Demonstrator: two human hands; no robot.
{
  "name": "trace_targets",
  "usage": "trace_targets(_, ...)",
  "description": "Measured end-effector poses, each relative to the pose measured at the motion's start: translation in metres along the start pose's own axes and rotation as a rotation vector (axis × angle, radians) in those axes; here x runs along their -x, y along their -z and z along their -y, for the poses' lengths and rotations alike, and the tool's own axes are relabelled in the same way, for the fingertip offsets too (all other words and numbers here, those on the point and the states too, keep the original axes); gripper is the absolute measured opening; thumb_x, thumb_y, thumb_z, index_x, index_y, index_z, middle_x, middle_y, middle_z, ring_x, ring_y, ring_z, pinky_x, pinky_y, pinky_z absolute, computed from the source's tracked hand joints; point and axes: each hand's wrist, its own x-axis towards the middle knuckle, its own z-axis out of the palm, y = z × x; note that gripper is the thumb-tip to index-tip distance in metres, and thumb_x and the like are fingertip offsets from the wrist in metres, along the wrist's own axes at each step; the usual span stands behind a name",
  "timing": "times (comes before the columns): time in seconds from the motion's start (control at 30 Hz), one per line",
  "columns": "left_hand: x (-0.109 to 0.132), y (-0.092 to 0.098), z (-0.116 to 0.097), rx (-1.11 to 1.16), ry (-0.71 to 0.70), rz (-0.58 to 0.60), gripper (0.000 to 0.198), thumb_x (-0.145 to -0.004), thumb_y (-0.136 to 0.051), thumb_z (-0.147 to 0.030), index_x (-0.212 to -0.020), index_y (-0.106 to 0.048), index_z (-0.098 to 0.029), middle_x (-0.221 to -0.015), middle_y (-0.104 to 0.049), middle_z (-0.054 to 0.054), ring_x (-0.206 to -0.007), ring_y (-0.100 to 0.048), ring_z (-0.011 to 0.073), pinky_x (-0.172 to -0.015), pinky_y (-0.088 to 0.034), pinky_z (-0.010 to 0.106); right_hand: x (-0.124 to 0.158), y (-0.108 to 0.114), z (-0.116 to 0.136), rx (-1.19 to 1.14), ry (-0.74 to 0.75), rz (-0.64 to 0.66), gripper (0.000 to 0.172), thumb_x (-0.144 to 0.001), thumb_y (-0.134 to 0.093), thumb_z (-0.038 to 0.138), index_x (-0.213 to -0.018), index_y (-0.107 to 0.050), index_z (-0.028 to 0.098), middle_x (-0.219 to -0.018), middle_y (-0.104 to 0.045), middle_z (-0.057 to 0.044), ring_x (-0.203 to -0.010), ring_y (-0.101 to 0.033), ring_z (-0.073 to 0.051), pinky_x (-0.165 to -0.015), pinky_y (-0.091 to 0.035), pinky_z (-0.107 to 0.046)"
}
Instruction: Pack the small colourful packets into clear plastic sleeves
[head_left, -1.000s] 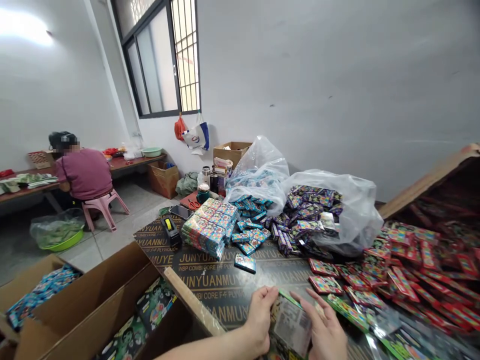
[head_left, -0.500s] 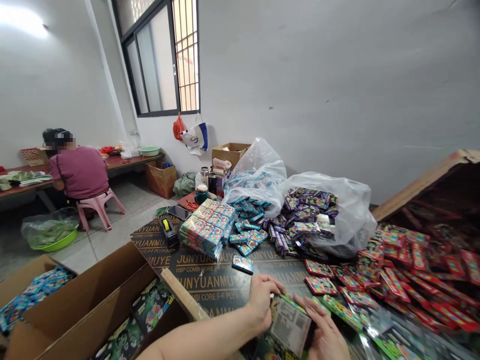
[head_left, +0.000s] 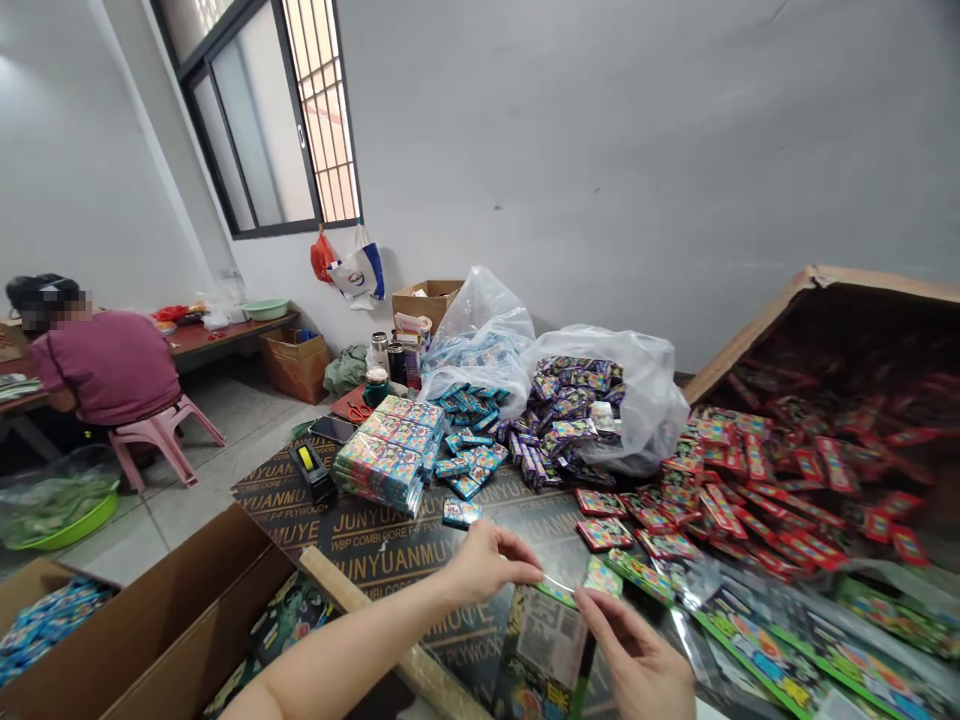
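Note:
Both my hands hold a clear plastic sleeve with a printed card pack inside, low in the middle of the view over the dark plywood table. My left hand pinches the sleeve's top edge. My right hand grips the right side of the same edge, fingers curled. A small green packet lies just beyond my fingers. Red packets spread to the right, purple ones and blue ones farther back.
An open cardboard box with green packs stands at the left. A large tipped carton spills red packets at the right. Plastic bags, a stack of boxes, a tape dispenser sit behind. A seated person works at a far-left bench.
The view has swung right and down. My hands have shifted from gripping the pack's sides to pinching the top edge of its clear sleeve, and the pack now hangs lower.

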Motion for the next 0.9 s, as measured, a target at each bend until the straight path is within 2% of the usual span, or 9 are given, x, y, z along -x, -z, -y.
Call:
trace_targets(0.17,-0.002,-0.001,0.002,-0.212,-0.057,0.026,0.013,-0.064,-0.073,-0.022,-0.072,-0.076,-0.012,-0.069,-0.073,0.006,-0.063,-0.063,0.015,-0.061,-0.048,0.024,-0.011,0.005,0.0,0.027,0.11,0.117,0.041,-0.055,-0.077,0.055,-0.067,-0.074,0.016,-0.068,-0.072,-0.006,-0.062,-0.068,-0.021,-0.058,-0.057,-0.023)
trace_targets(0.27,0.003,0.003,0.007,-0.328,-0.304,0.078,0.011,-0.068,-0.074,-0.024,-0.072,-0.075,-0.013,-0.076,-0.074,0.008,-0.071,-0.067,0.0168,-0.067,-0.051,0.024,-0.01,0.01,-0.003,0.075,0.233,0.157,0.035,-0.065,-0.074,0.051,-0.073,-0.075,0.017,-0.071,-0.074,-0.007,-0.063,-0.069,-0.021,-0.059,-0.057,-0.026)
trace_targets(0.37,0.013,0.007,0.011,-0.401,-0.56,0.09,0.012,-0.074,-0.072,-0.025,-0.071,-0.073,-0.013,-0.077,-0.073,0.01,-0.072,-0.067,0.0167,-0.07,-0.051,0.025,0.005,0.013,-0.006,0.146,0.436,0.102,0.021,-0.077,-0.068,0.04,-0.082,-0.074,0.02,-0.081,-0.075,-0.006,-0.073,-0.071,-0.021,-0.071,-0.059,-0.031)
trace_targets(0.47,0.02,0.006,0.014,-0.478,-0.682,0.1,0.012,-0.081,-0.066,-0.023,-0.074,-0.071,-0.014,-0.078,-0.072,0.009,-0.073,-0.066,0.0162,-0.07,-0.051,0.026,0.025,0.01,-0.008,0.188,0.671,0.066,0.014,-0.086,-0.059,0.03,-0.083,-0.071,0.023,-0.085,-0.074,-0.006,-0.08,-0.07,-0.021,-0.077,-0.057,-0.035)
trace_targets(0.57,0.018,0.0,0.018,-0.538,-0.747,0.146,0.015,-0.087,-0.059,-0.02,-0.092,-0.073,-0.017,-0.086,-0.071,0.008,-0.079,-0.065,0.0162,-0.072,-0.05,0.027,0.027,0.013,-0.014,0.286,0.718,0.092,0.016,-0.091,-0.053,0.026,-0.096,-0.068,0.024,-0.096,-0.072,-0.006,-0.091,-0.068,-0.019,-0.083,-0.055,-0.035)
trace_targets(0.63,0.015,-0.002,0.022,-0.543,-0.766,0.151,0.017,-0.088,-0.057,-0.019,-0.092,-0.073,-0.018,-0.085,-0.07,0.007,-0.078,-0.064,0.0156,-0.071,-0.05,0.026,0.019,0.029,-0.022,0.377,0.7,0.106,0.024,-0.09,-0.056,0.031,-0.112,-0.063,0.024,-0.113,-0.068,-0.008,-0.106,-0.063,-0.021,-0.092,-0.051,-0.038)
trace_targets(0.7,0.011,0.0,0.025,-0.54,-0.744,0.142,0.018,-0.087,-0.056,-0.019,-0.088,-0.074,-0.018,-0.084,-0.07,0.006,-0.077,-0.064,0.0154,-0.07,-0.049,0.026,0.006,0.056,-0.034,0.482,0.608,0.005,0.033,-0.09,-0.056,0.033,-0.121,-0.059,0.022,-0.12,-0.063,-0.01,-0.112,-0.058,-0.022,-0.096,-0.047,-0.04)
trace_targets(0.77,0.002,0.005,0.031,-0.547,-0.675,0.113,0.018,-0.086,-0.056,-0.021,-0.085,-0.074,-0.018,-0.082,-0.069,0.006,-0.077,-0.064,0.0161,-0.071,-0.049,0.027,-0.01,0.088,-0.048,0.642,0.435,-0.113,0.031,-0.09,-0.052,0.03,-0.118,-0.061,0.019,-0.115,-0.063,-0.011,-0.109,-0.057,-0.024,-0.095,-0.045,-0.04)
trace_targets(0.9,-0.037,0.02,0.052,-0.706,-0.375,0.042,0.017,-0.079,-0.061,-0.026,-0.085,-0.074,-0.016,-0.082,-0.07,0.006,-0.078,-0.064,0.019,-0.073,-0.049,0.029,-0.033,0.132,-0.083,0.918,0.174,0.018,0.02,-0.084,-0.058,0.026,-0.099,-0.069,0.019,-0.104,-0.068,-0.01,-0.103,-0.056,-0.026,-0.093,-0.041,-0.041)
